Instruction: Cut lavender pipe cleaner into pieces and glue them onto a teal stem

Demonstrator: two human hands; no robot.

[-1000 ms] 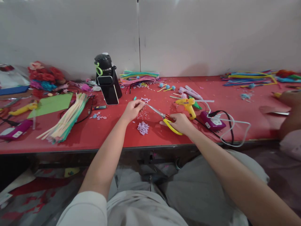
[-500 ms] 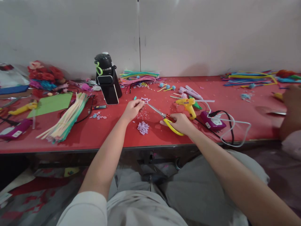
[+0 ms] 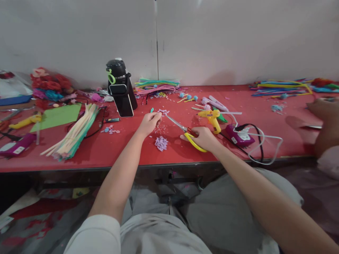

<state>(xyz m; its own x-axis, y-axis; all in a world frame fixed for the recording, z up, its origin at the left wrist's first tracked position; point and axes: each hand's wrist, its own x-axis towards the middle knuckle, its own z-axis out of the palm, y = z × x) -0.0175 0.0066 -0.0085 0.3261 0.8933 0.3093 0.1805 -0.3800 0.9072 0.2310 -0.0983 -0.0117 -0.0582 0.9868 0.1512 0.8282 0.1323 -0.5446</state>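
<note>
My right hand (image 3: 205, 138) grips a pair of scissors (image 3: 194, 141) with yellow and red handles. Their blades point up and left, toward my left hand (image 3: 150, 124), and look nearly closed. The fingers of my left hand are pinched together just left of the blade tip; whatever they hold is too small or hidden to name. Below the blades lies a small heap of cut lilac pieces (image 3: 161, 143) on the red tabletop (image 3: 143, 155). More lilac bits (image 3: 163, 111) are scattered past my left fingertips, with fine crumbs between.
A yellow glue gun (image 3: 213, 119) and a purple power socket (image 3: 240, 135) with cables sit right of my hand. A black bottle (image 3: 120, 88) stands behind left. Pale pipe cleaners (image 3: 76, 134) lie at left. Another person's hand (image 3: 324, 107) is at far right.
My left fingers have curled in slightly and the hand has shifted a little. The scissors stay almost in place. The other person's hand at far right has moved left.
</note>
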